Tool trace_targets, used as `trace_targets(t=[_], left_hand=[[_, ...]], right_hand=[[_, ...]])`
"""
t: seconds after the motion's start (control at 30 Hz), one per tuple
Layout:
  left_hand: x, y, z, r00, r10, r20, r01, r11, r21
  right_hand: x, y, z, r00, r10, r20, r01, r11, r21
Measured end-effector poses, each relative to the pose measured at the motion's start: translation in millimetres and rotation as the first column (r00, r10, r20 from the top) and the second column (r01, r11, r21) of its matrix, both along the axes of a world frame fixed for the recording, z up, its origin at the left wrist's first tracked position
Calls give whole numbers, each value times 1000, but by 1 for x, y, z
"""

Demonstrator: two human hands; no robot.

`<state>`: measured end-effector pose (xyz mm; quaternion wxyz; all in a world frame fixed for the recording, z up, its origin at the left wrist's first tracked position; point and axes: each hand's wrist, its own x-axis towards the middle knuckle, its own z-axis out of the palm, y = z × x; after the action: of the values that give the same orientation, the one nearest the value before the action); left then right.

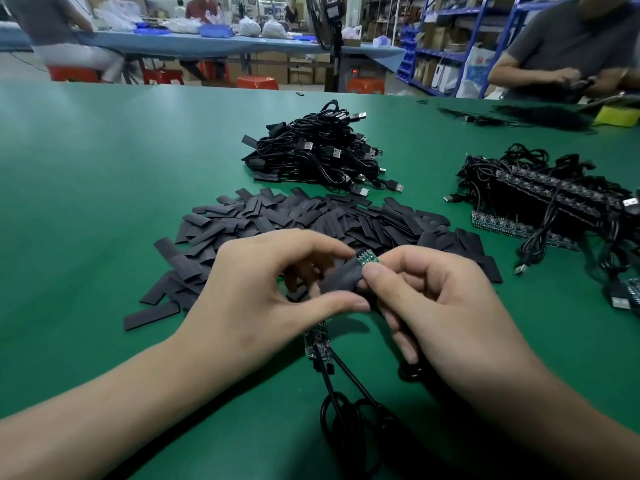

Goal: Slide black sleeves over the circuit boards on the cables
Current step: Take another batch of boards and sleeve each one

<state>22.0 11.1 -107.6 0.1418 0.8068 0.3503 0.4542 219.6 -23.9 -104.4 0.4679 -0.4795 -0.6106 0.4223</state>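
Note:
My left hand (263, 289) pinches a black sleeve (341, 280) between thumb and forefinger, just above the green table. My right hand (440, 306) grips the same piece, thumb on a small green circuit board (370, 259) whose end sticks out of the sleeve's top. A second bare circuit board (317, 342) lies on the table below my hands, with black cable (343, 407) looping toward me. A broad heap of flat black sleeves (294, 216) lies right behind my hands.
A pile of black USB cables with sleeves fitted (318, 150) sits further back. At right lies a bundle of cables with bare boards (550, 202). Another person (568, 50) works at the far right corner. The green table (86, 202) stretches to the left.

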Motion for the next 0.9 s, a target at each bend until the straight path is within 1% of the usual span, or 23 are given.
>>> trace_targets(t=[0.07,0.13,0.27,0.33,0.4,0.5,0.7,0.9], left_hand=[[0,0,1,999,18,-47,-16,998,60],[0,0,1,998,41,-55,-36,995,88],[-2,0,2,996,72,-48,-69,995,71],[-3,1,3,996,75,-52,-72,996,60],[-3,1,4,995,79,-56,-77,996,47],[-4,2,4,995,89,-49,-88,996,23],[-5,3,3,994,95,-58,-95,996,1],[-5,2,2,993,91,-80,-92,996,-3]], right_hand=[[-1,0,-1,1000,-8,11,8,1000,0],[0,0,-1,998,-17,56,16,1000,8],[7,2,0,971,-83,225,51,988,144],[11,5,1,955,-126,267,79,980,181],[13,7,0,958,-140,252,95,978,184],[13,7,0,978,-97,182,61,979,196],[13,7,-1,984,-91,154,54,972,229],[15,8,-5,982,-72,173,31,973,228]])
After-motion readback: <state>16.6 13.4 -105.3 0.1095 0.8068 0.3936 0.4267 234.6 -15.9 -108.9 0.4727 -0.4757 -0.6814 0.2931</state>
